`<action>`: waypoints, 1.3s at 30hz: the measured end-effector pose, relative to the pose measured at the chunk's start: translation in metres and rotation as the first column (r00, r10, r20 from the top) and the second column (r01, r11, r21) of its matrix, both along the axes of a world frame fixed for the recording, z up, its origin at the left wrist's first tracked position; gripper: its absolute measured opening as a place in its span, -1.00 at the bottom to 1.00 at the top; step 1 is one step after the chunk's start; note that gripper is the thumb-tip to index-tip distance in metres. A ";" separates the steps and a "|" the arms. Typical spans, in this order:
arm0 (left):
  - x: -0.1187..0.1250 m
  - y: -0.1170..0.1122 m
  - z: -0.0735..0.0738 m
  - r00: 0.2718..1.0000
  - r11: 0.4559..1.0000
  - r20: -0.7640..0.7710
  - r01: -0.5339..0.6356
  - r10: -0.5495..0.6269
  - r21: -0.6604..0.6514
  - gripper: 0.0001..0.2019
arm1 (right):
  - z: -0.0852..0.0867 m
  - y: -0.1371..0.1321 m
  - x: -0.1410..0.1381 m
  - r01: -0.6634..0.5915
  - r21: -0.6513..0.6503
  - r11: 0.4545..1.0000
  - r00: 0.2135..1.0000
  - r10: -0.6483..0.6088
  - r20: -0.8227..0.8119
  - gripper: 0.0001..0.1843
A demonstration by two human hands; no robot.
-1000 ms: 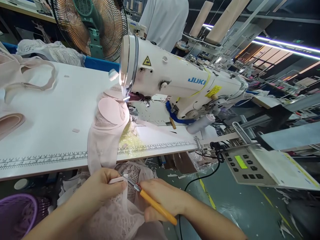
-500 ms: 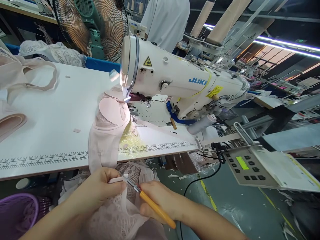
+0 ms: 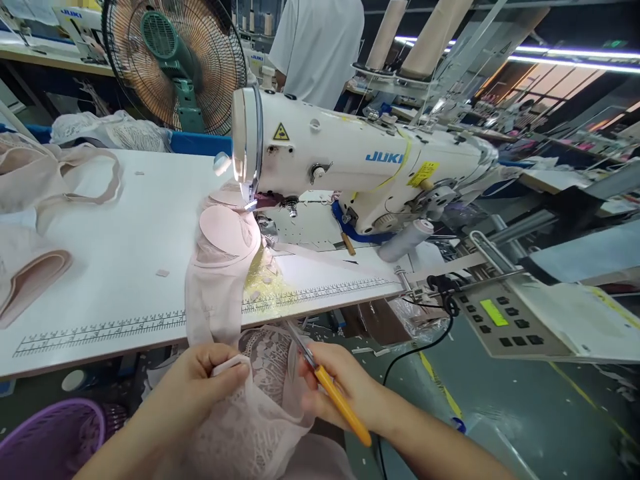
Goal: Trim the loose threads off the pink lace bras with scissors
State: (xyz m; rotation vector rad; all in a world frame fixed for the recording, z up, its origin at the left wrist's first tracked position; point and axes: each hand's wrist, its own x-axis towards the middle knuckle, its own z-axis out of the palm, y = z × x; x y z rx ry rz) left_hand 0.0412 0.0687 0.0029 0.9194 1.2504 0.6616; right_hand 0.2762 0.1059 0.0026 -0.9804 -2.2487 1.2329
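Note:
My left hand (image 3: pixel 213 383) pinches the folded edge of a pale pink lace bra piece (image 3: pixel 270 413), which hangs over my lap below the table edge. In my right hand (image 3: pixel 340 387) is a pair of scissors (image 3: pixel 333 393) with an orange handle, its metal blades pointing up and left towards the table. The blades are apart from the edge that my left hand pinches. Above my hands, a pink bra cup (image 3: pixel 223 230) and its band lie on the table, with the far end under the head of the white sewing machine (image 3: pixel 310 140).
The white table (image 3: pixel 125 253) has a printed ruler along its front edge. More bra pieces (image 3: pixel 30 273) lie at the left. A purple basket (image 3: pixel 55 433) stands below left, a control panel (image 3: pixel 505 320) juts out at right. Behind are a fan (image 3: pixel 175 63) and a person (image 3: pixel 317 50).
The scissors have moved right and away from the strip at my left fingers, where a loose white end stood up before. My left hand keeps its pinch. The view has shifted slightly.

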 end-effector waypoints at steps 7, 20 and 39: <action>-0.013 -0.009 0.004 0.983 0.978 -0.150 -0.075 0.105 0.194 -0.73 | 0.002 -0.022 -0.017 -0.154 0.223 0.963 0.987 0.142 0.068 -0.71; -0.021 -0.022 0.010 0.998 0.934 -0.050 -0.006 0.026 0.358 -0.88 | 0.040 -0.001 -0.015 -0.214 0.141 0.967 0.890 0.134 0.436 -0.52; -0.017 -0.012 0.025 0.974 0.881 -0.139 0.222 -0.179 0.417 -0.87 | 0.040 0.009 -0.007 -0.323 0.229 0.918 0.792 0.130 0.596 -0.53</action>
